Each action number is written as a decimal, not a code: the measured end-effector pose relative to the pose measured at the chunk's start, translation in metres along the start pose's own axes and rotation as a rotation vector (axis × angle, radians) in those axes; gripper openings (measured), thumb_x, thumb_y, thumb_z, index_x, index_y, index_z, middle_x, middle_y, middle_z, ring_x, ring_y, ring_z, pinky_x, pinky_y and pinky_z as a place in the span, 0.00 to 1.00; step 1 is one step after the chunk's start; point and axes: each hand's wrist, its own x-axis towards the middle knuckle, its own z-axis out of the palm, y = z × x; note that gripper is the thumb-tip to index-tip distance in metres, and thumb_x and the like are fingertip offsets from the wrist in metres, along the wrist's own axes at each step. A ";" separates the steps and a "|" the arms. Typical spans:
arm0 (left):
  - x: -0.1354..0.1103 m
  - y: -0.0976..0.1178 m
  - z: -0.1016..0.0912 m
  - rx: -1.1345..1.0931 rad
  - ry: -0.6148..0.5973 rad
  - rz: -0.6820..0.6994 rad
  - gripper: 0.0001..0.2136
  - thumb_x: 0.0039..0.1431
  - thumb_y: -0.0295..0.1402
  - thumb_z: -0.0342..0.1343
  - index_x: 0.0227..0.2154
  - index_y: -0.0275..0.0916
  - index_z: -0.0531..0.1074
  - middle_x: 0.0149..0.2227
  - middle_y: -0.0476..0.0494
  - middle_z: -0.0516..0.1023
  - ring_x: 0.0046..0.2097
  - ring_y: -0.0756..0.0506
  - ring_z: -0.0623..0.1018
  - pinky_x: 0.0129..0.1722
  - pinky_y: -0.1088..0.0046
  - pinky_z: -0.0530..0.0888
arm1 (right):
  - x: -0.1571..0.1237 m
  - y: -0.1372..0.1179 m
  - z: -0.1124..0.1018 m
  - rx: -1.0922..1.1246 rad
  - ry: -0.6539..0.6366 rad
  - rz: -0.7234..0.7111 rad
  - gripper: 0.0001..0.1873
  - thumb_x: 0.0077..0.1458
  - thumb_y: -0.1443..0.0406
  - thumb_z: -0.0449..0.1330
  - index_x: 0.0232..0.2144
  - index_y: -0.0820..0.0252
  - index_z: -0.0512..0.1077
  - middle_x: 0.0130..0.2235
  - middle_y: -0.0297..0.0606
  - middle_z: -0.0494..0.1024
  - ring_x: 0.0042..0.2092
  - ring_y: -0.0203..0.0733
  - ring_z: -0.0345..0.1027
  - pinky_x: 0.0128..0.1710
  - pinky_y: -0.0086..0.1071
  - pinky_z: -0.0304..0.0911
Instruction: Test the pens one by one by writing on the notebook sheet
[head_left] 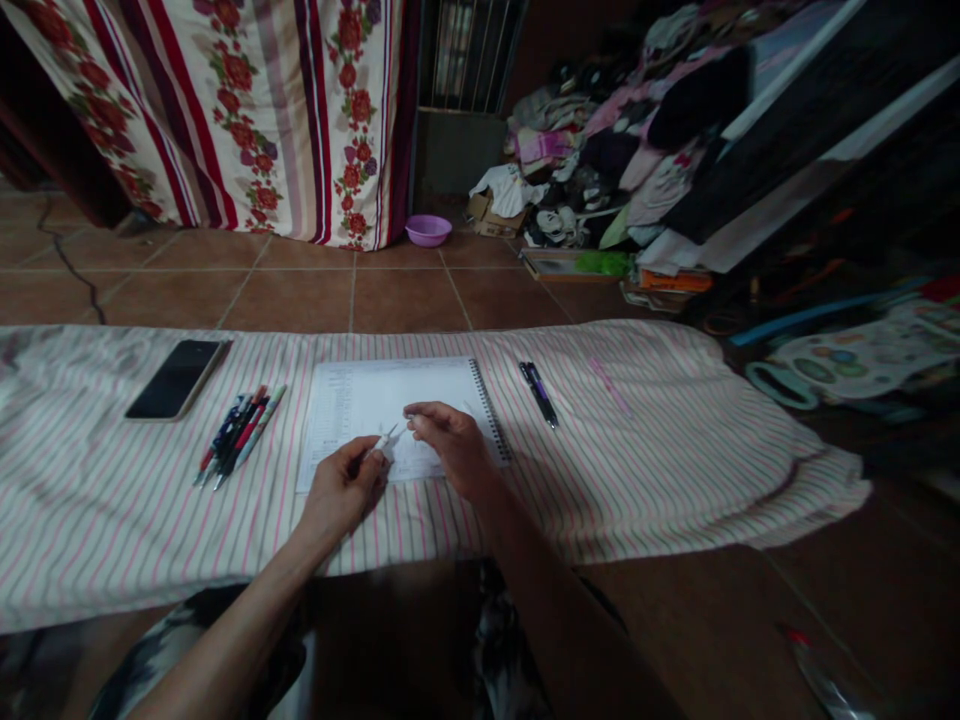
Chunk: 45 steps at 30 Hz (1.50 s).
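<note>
While the thumb and fingers of our left hand (341, 487) pinch one slim white piece with a narrow tip (384, 441), the fingers of our right hand (454, 440) are bunched just beside it, thumb near forefinger; we cannot tell whether they grip something small. Our two hands are above one white spiral-bound paper notebook (397, 385), open directly under the fingers, its single dark coil to the right of our right fingertips.

Farther right of those fingers we see two dark slender pens (538, 395) side by side, one with purple on its barrel, and beyond them one thin pink translucent stick (611, 388). Left of our left fingers lies one bunch of mixed-colour pens (240, 435); they overlap, so we count at least four. Past that bunch, farther from the fingers, is one black-screened rectangular phone (178, 380). All these lie on one white cloth with pink and grey stripes (675, 450). Well beyond our fingertips, one round purple basin (428, 231) sits on the brown tiled floor (300, 290), beside one floral striped curtain (285, 120).
</note>
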 end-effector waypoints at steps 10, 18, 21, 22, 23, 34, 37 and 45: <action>0.001 -0.006 -0.003 0.040 -0.033 0.020 0.17 0.47 0.43 0.54 0.34 0.35 0.72 0.22 0.49 0.72 0.25 0.49 0.70 0.24 0.74 0.66 | 0.000 -0.003 0.002 0.084 0.029 0.064 0.09 0.42 0.62 0.62 0.29 0.59 0.75 0.31 0.36 0.77 0.30 0.34 0.68 0.29 0.28 0.60; 0.000 -0.002 0.000 0.032 -0.009 -0.006 0.18 0.45 0.43 0.54 0.33 0.34 0.72 0.20 0.50 0.71 0.22 0.50 0.69 0.21 0.75 0.65 | 0.000 -0.004 -0.001 0.222 0.094 0.165 0.12 0.40 0.61 0.64 0.30 0.60 0.71 0.32 0.36 0.78 0.28 0.32 0.69 0.25 0.25 0.59; -0.001 -0.002 0.000 0.029 -0.018 -0.002 0.18 0.45 0.43 0.54 0.34 0.34 0.72 0.20 0.50 0.71 0.22 0.50 0.69 0.21 0.75 0.65 | -0.001 -0.006 -0.002 0.280 0.077 0.225 0.12 0.41 0.62 0.64 0.31 0.59 0.71 0.34 0.37 0.78 0.31 0.33 0.70 0.25 0.24 0.59; -0.001 -0.003 0.000 0.030 -0.019 -0.004 0.18 0.45 0.43 0.54 0.34 0.34 0.72 0.20 0.50 0.71 0.22 0.50 0.69 0.21 0.76 0.65 | -0.001 -0.006 -0.002 0.303 0.071 0.253 0.12 0.41 0.62 0.64 0.31 0.59 0.71 0.34 0.37 0.78 0.31 0.34 0.71 0.25 0.24 0.59; -0.001 -0.003 0.001 0.032 -0.016 -0.006 0.18 0.45 0.43 0.54 0.34 0.34 0.72 0.20 0.50 0.71 0.22 0.50 0.69 0.21 0.76 0.65 | -0.001 -0.007 -0.002 0.331 0.066 0.278 0.11 0.41 0.62 0.65 0.30 0.59 0.71 0.35 0.37 0.78 0.32 0.33 0.71 0.25 0.23 0.59; -0.002 -0.005 0.002 0.033 -0.011 -0.002 0.18 0.46 0.43 0.55 0.34 0.33 0.72 0.19 0.50 0.69 0.22 0.51 0.67 0.21 0.75 0.65 | 0.004 0.000 -0.007 0.590 0.009 0.335 0.11 0.37 0.66 0.68 0.26 0.61 0.72 0.27 0.29 0.71 0.25 0.23 0.62 0.19 0.16 0.54; -0.002 -0.004 0.002 0.042 -0.007 0.004 0.18 0.46 0.42 0.55 0.34 0.33 0.73 0.20 0.50 0.70 0.22 0.51 0.68 0.22 0.76 0.65 | 0.004 0.001 -0.008 0.639 -0.033 0.349 0.10 0.39 0.66 0.68 0.26 0.62 0.72 0.27 0.29 0.72 0.25 0.23 0.63 0.19 0.14 0.56; 0.000 -0.009 0.002 0.032 -0.017 0.020 0.18 0.46 0.43 0.55 0.35 0.33 0.73 0.20 0.50 0.71 0.22 0.51 0.68 0.21 0.77 0.65 | 0.005 0.004 -0.008 0.723 -0.076 0.406 0.07 0.44 0.70 0.65 0.28 0.65 0.71 0.28 0.31 0.74 0.25 0.23 0.65 0.20 0.13 0.59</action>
